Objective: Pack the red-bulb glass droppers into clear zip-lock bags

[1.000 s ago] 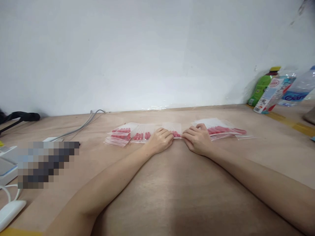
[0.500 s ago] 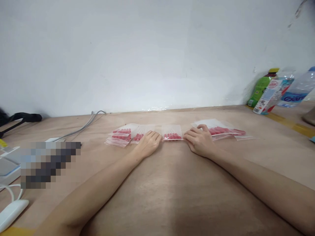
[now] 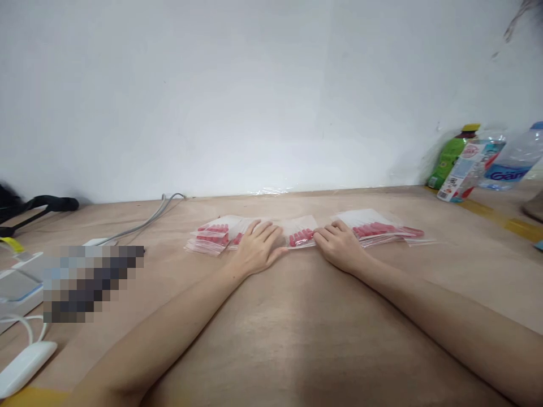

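A small clear plastic bag (image 3: 300, 236) with a row of red, capsule-like pieces lies on the table between my hands, slightly turned. My left hand (image 3: 259, 249) lies with fingers apart over another clear bag (image 3: 238, 238) of red pieces, its thumb stretched toward the middle bag's lower edge. Curled at the middle bag's right side, the fingers of my right hand (image 3: 339, 244) pinch its edge. Left of my left hand sits a stack of similar bags (image 3: 212, 234). Behind my right hand spreads another pile of bags (image 3: 377, 229) with red pieces.
At the back right stand a green bottle (image 3: 450, 158), a leaning printed carton (image 3: 464, 175) and a clear water bottle (image 3: 511, 164). On the left are a white power strip (image 3: 25, 299), grey cables (image 3: 148, 217) and a white rounded device (image 3: 27, 367). A white wall (image 3: 271, 102) bounds the back.
My left hand's fingers have spread and its thumb has come out to the right. The middle bag has turned a little, and my right hand has shifted slightly left along its edge.
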Tool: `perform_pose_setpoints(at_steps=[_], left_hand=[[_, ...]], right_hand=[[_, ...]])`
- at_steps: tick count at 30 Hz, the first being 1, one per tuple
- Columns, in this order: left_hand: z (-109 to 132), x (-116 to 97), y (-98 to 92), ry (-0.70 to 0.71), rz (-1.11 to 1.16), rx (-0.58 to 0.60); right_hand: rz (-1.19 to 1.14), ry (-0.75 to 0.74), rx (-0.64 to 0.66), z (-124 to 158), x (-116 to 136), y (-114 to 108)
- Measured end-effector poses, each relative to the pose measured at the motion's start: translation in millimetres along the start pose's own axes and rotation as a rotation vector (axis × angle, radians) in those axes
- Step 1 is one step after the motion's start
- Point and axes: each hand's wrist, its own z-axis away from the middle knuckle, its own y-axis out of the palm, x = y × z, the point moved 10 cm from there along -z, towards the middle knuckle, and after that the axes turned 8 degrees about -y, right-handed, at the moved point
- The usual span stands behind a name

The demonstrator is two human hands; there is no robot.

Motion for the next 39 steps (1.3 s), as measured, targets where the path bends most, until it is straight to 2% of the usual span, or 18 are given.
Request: perform_pose_setpoints(at_steps=[3, 7, 11, 13, 15, 17, 21, 25, 28, 30, 32, 39], left_hand=[[7.0, 23.9, 2.9, -0.200, -0.055, 0.043], [17.3, 42.7, 10.2, -0.341, -0.135, 0.120], [18.6, 46.1, 14.8, -0.369, -0.133, 0.169], [15.9, 43.3, 14.1, -0.358, -0.097, 0.179], [11.5, 37.6, 12.3, -0.346, -0.017, 0.188], [6.0, 29.8, 12.4, -0.356, 0.112, 0.206], [-7.3, 5.8, 22.7, -0.367, 0.281, 0.235], [-13.2, -6.5, 29.9, -0.385, 0.345, 0.184], [-7.2, 0.0, 24.5, -0.406, 0.388, 0.141], [-1.7, 4.3, 20.3, -0.385, 0.427, 0.149], [1.9, 6.7, 18.4, -0.349, 0.467, 0.167], [-5.4, 10.6, 28.9, -0.241, 0.574, 0.180]], right_hand=[[0.071, -0.075, -0.056, 3.0, -7.9, -12.2], [0.028, 0.044, -0.058, 29.8, -46.6, -23.2], [-0.064, 0.277, -0.036, 79.4, -83.5, -28.3], [-0.077, 0.342, -0.007, 98.4, -90.3, -33.0], [-0.055, 0.356, 0.044, 105.1, -88.4, -39.0], [-0.030, 0.344, 0.062, 98.6, -80.3, -47.0], [-0.045, 0.245, -0.050, 57.0, -47.6, -56.9], [-0.266, 0.050, 0.102, 6.3, -2.1, -18.9], [-0.409, 0.085, 0.230, -13.6, 8.3, 10.3], [-0.494, 0.099, 0.271, -17.5, 10.9, 23.2], [-0.557, 0.089, 0.253, -16.4, 11.6, 29.2], [-0.772, 0.257, 0.031, 3.5, -10.6, 34.4]])
